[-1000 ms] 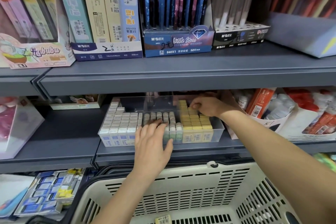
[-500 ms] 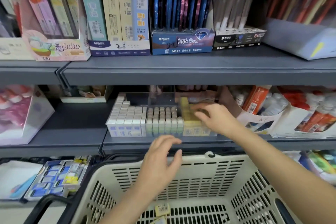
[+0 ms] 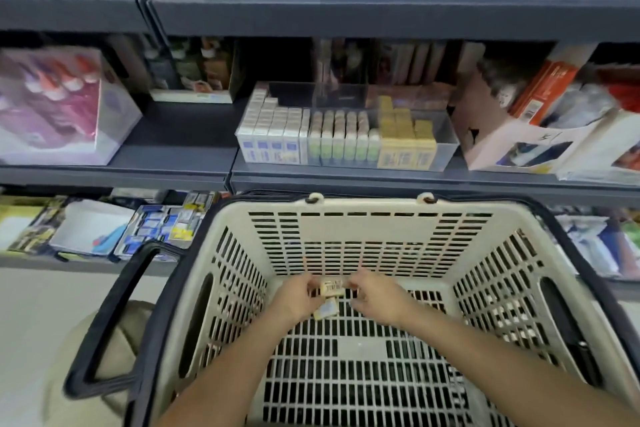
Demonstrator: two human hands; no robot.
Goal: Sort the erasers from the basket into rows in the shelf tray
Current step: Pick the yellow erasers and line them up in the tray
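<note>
Both hands are down inside the cream shopping basket [image 3: 367,205]. The left hand [image 3: 297,299] and right hand [image 3: 378,298] each pinch one end of a barcoded eraser [image 3: 333,287], though motion blur smears the fingertips. A second eraser [image 3: 327,309] lies on the basket floor just beneath, partly hidden by the left hand. Up on the shelf, the clear tray [image 3: 447,146] holds rows of white erasers [image 3: 273,130], green-sleeved erasers [image 3: 341,137] and yellow erasers [image 3: 405,140] — their labels are unreadable.
</note>
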